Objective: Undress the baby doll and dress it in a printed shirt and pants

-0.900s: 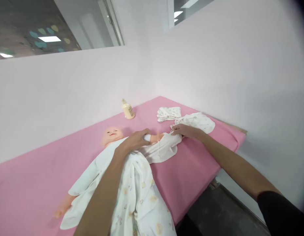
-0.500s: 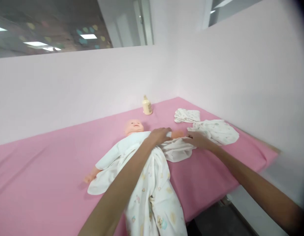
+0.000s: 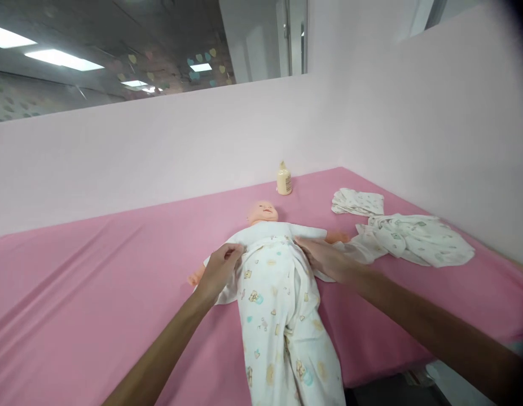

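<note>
A baby doll (image 3: 264, 212) lies on its back, arms spread, in a white top (image 3: 261, 230). White baby trousers (image 3: 265, 304) with small printed pictures cover its legs, the waistband up over the top. At the waistband's left side, my left hand (image 3: 221, 268) is closed with fingertips pinched on the edge. My right hand (image 3: 326, 259) grips the waistband at the opposite side, its fingertips partly hidden by cloth. Loose white fabric of the top sticks out at both sides of the trousers.
A cream pump bottle (image 3: 284, 180) stands behind the doll's head. Folded printed cloth (image 3: 357, 202) and a crumpled printed garment (image 3: 417, 239) lie to the right on the pink-covered table (image 3: 117, 270). White walls (image 3: 159, 152) rise along the back and right.
My left hand has moved from the doll's far arm to the left side of the waistband. My right hand has come from that arm onto the trousers, which now sit higher and flatter. The view has shifted left.
</note>
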`<state>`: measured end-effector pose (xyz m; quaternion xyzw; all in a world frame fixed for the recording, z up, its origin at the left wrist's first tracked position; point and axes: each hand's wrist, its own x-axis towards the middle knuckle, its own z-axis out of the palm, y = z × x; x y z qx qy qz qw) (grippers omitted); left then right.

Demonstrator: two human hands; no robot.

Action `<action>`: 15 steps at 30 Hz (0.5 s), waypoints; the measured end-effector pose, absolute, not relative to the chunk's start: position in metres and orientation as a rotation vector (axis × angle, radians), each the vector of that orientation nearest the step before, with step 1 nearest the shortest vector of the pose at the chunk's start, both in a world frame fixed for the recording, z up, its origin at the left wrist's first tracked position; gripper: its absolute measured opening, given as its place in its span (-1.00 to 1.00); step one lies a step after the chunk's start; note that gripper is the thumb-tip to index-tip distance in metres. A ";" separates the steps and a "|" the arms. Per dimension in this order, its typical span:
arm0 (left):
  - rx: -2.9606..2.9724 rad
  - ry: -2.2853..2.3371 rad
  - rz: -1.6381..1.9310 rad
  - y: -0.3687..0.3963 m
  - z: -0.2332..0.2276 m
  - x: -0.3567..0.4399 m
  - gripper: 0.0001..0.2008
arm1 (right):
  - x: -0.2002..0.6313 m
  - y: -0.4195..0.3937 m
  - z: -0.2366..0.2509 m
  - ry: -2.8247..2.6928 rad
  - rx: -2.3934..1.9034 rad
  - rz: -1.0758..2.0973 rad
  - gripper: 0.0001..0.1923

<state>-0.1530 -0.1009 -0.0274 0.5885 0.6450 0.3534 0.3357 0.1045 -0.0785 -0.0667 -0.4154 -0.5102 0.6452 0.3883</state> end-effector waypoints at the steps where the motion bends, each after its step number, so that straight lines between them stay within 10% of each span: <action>1: 1.409 1.634 0.900 -0.105 -0.033 -0.160 -0.63 | 0.099 -0.074 -0.070 -1.207 -1.027 1.704 -0.64; 15: 1.399 1.309 0.688 -0.088 -0.083 -0.151 -0.28 | 0.077 -0.082 -0.059 -1.107 -0.957 1.804 -0.59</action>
